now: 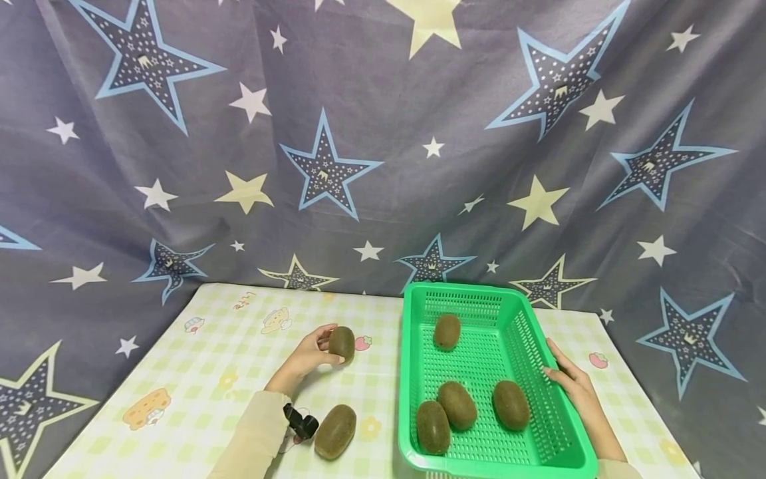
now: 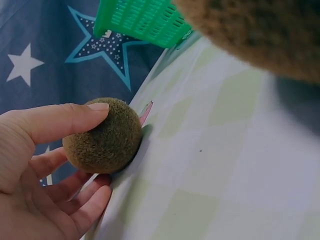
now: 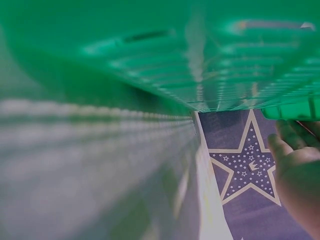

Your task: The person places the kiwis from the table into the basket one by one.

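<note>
My left hand [image 1: 311,352] holds a brown, fuzzy kiwi [image 1: 342,344] at the table's middle, left of the green basket [image 1: 407,372]. In the left wrist view the thumb lies across this kiwi [image 2: 107,145], with fingers [image 2: 92,205] on its other side. Nearer the wrist, another kiwi [image 1: 336,432] lies on the tablecloth; its blurred side looms large in the left wrist view. My right hand [image 1: 577,389] grips the basket's right rim, thumb over the edge. Part of that hand [image 3: 300,175] shows beside the rim in the right wrist view.
Several kiwis lie in the basket: one kiwi [image 1: 447,331] toward the back, the others toward the front. A green-checked tablecloth [image 1: 197,399] covers the table. Behind it hangs a dark star-patterned curtain [image 1: 371,86]. A black wrist camera [image 1: 301,422] sits on my left wrist.
</note>
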`<state>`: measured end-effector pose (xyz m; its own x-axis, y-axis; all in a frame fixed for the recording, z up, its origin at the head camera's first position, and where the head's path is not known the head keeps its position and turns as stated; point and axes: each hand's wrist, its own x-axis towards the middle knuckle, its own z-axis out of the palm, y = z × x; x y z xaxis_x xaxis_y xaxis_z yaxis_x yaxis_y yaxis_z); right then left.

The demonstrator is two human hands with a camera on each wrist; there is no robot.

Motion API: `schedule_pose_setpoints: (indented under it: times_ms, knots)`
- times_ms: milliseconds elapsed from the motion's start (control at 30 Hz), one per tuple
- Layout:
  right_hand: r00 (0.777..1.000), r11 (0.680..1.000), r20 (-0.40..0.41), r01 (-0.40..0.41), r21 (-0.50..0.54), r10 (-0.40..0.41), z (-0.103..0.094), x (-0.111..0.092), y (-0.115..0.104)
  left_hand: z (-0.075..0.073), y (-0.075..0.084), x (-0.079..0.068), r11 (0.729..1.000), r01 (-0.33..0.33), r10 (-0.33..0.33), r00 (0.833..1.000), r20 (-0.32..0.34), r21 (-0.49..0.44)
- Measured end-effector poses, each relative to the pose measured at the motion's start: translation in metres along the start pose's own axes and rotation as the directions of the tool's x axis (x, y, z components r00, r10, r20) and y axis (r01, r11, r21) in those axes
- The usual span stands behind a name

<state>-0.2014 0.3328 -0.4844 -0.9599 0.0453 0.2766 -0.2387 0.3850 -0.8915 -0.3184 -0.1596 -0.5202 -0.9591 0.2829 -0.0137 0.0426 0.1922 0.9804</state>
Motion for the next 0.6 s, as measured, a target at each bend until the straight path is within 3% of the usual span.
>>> schedule_pose_setpoints:
  times_ms: [267, 600]
  knots:
    - [1.000, 1.000, 0.000, 0.001, 0.008, -0.001, 0.0000, -0.0003, -0.0004, 0.0029, -0.0001, 0.0007, 1.000, 0.006, -0.007, 1.000, -0.011, -0.020]
    - [1.000, 1.000, -0.006, 0.008, 0.015, -0.008, 0.0002, -0.0001, 0.0003, 0.0048, -0.0008, 0.0008, 0.999, 0.030, -0.029, 0.998, -0.054, 0.024]
